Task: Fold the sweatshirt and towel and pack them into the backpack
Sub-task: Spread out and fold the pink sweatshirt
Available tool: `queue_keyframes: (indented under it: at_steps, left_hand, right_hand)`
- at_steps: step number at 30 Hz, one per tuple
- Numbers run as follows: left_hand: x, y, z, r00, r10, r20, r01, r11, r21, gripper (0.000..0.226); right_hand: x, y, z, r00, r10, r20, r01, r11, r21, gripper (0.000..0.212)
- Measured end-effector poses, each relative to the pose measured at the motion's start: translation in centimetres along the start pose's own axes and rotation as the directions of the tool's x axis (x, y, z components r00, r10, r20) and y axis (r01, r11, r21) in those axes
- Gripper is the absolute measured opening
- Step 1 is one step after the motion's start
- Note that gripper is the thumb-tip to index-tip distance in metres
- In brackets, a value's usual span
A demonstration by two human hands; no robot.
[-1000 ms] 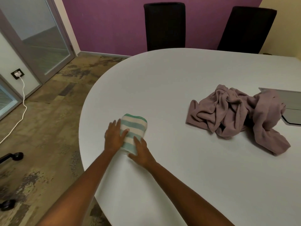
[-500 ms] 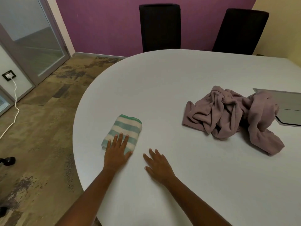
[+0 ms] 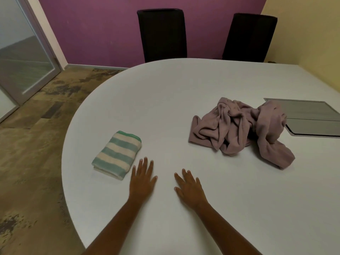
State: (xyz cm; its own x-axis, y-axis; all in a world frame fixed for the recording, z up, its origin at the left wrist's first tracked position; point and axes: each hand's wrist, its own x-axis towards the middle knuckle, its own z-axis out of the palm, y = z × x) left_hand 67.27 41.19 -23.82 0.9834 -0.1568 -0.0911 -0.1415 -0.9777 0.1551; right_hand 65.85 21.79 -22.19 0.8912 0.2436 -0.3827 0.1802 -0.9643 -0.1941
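Both arms are extending forward from the bottom edge of the view, bare, and are angling inward toward each other. The left hand (image 3: 142,180) is being held flat with the palm down, its fingers (image 3: 145,165) straight, close together and pointing forward. The right hand (image 3: 190,189) is also being held flat, palm down, with its fingers (image 3: 186,176) slightly spread and pointing forward and a little to the left. The two hands are lying near each other without touching, and neither is gripping anything.
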Motion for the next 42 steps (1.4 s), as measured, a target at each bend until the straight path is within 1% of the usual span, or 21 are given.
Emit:
queue_keyframes:
  at_steps: [2, 4, 6, 8, 10, 12, 13, 14, 17, 18, 20, 23, 25, 27, 28, 30, 32, 34, 37, 40, 42]
  left_hand:
    - [0.0, 2.2, 1.2, 0.995, -0.040, 0.091, 0.048, 0.995, -0.088, 0.068]
    - [-0.2, 4.7, 2.3, 0.994, -0.109, 0.022, 0.110, 0.986, -0.121, 0.071]
    - [-0.1, 6.6, 3.9, 0.984, -0.147, -0.096, 0.134, 0.982, -0.134, 0.063]
    - [0.2, 8.6, 4.3, 0.989, -0.135, -0.066, 0.120, 0.975, -0.190, 0.060]
    - [0.8, 10.6, 3.4, 0.989, -0.122, 0.078, 0.137, 0.965, -0.225, 0.063]
    - [1.8, 12.6, 3.0, 0.990, -0.101, 0.100, 0.120, 0.971, -0.205, 0.059]
    - [2.2, 13.8, 2.4, 0.992, -0.092, 0.090, 0.106, 0.980, -0.166, 0.058]
    - [2.6, 14.9, 1.7, 0.990, -0.094, 0.106, 0.107, 0.986, -0.129, 0.057]
    - [4.4, 17.9, 0.4, 0.994, -0.072, 0.078, 0.083, 0.985, -0.152, 0.060]
    - [5.1, 18.9, -0.1, 0.991, -0.097, 0.095, 0.113, 0.975, -0.191, 0.061]
    - [6.3, 20.7, -1.6, 0.995, -0.085, 0.050, 0.095, 0.961, -0.259, 0.061]
    - [8.5, 24.1, -3.1, 0.998, -0.063, -0.019, 0.046, 0.882, -0.469, 0.063]
    - [9.7, 26.1, -3.9, 0.993, -0.026, -0.115, -0.045, 0.817, -0.575, 0.065]
    - [10.7, 28.0, -4.8, 0.985, 0.047, -0.167, -0.138, 0.794, -0.593, 0.063]
    - [11.2, 28.8, -5.0, 0.984, 0.082, -0.156, -0.159, 0.793, -0.589, 0.060]
    - [12.2, 30.3, -5.1, 0.991, 0.119, -0.054, -0.128, 0.808, -0.576, 0.051]
    - [13.3, 31.4, -5.1, 0.991, 0.121, 0.057, -0.071, 0.836, -0.543, 0.045]
    - [14.0, 32.2, -5.0, 0.989, 0.105, 0.108, -0.041, 0.876, -0.480, 0.046]
    - [14.0, 32.1, -4.9, 0.994, 0.034, 0.100, 0.021, 0.862, -0.506, 0.046]
    - [13.1, 30.9, -4.4, 0.996, -0.060, 0.060, 0.083, 0.830, -0.552, 0.036]
    - [12.3, 29.9, -4.0, 0.992, -0.109, 0.060, 0.124, 0.820, -0.558, 0.035]
  right_hand:
    - [-0.5, 1.2, -0.4, 0.995, 0.040, -0.096, -0.036, 0.999, 0.040, 0.107]
    - [-0.8, 3.1, -0.4, 0.989, 0.110, -0.099, -0.111, 0.994, -0.009, 0.099]
    - [-1.3, 5.5, -0.2, 0.979, 0.133, -0.153, -0.138, 0.990, -0.025, 0.081]
    - [-1.9, 8.1, 0.4, 0.971, 0.143, -0.190, -0.147, 0.989, -0.005, 0.077]
    - [-3.2, 10.0, -0.7, 0.969, 0.195, -0.150, -0.198, 0.980, -0.003, 0.086]
    - [-3.6, 12.4, -1.4, 0.973, 0.212, -0.095, -0.211, 0.977, 0.029, 0.116]
    - [-3.8, 13.5, -1.7, 0.972, 0.231, -0.049, -0.230, 0.973, 0.030, 0.124]
    - [-4.1, 14.4, -2.2, 0.966, 0.256, -0.041, -0.254, 0.966, 0.037, 0.117]
    - [-4.2, 17.0, -4.1, 0.953, 0.291, -0.090, -0.282, 0.954, 0.098, 0.062]
    - [-4.1, 17.9, -4.8, 0.949, 0.289, -0.128, -0.275, 0.954, 0.116, 0.057]
    - [-3.6, 19.3, -6.3, 0.913, 0.291, -0.285, -0.240, 0.950, 0.200, 0.056]
    - [-3.0, 21.7, -9.5, 0.810, 0.310, -0.497, -0.169, 0.936, 0.308, 0.053]
    - [-2.4, 23.0, -11.7, 0.769, 0.317, -0.555, -0.168, 0.938, 0.303, 0.050]
    - [-1.8, 24.1, -13.7, 0.756, 0.313, -0.575, -0.153, 0.938, 0.309, 0.055]
    - [-1.4, 24.6, -14.4, 0.754, 0.296, -0.586, -0.144, 0.945, 0.293, 0.058]
    - [-0.8, 25.2, -15.5, 0.797, 0.273, -0.538, -0.163, 0.956, 0.244, 0.063]
    - [-0.1, 25.6, -16.2, 0.841, 0.291, -0.457, -0.211, 0.953, 0.217, 0.066]
    - [0.2, 26.2, -16.4, 0.850, 0.319, -0.420, -0.237, 0.943, 0.235, 0.065]
    - [0.2, 27.2, -15.3, 0.854, 0.322, -0.408, -0.213, 0.933, 0.290, 0.060]
    - [-0.6, 28.5, -13.1, 0.836, 0.243, -0.492, -0.088, 0.945, 0.316, 0.053]
    - [-1.1, 29.5, -11.4, 0.847, 0.258, -0.465, -0.087, 0.930, 0.357, 0.048]
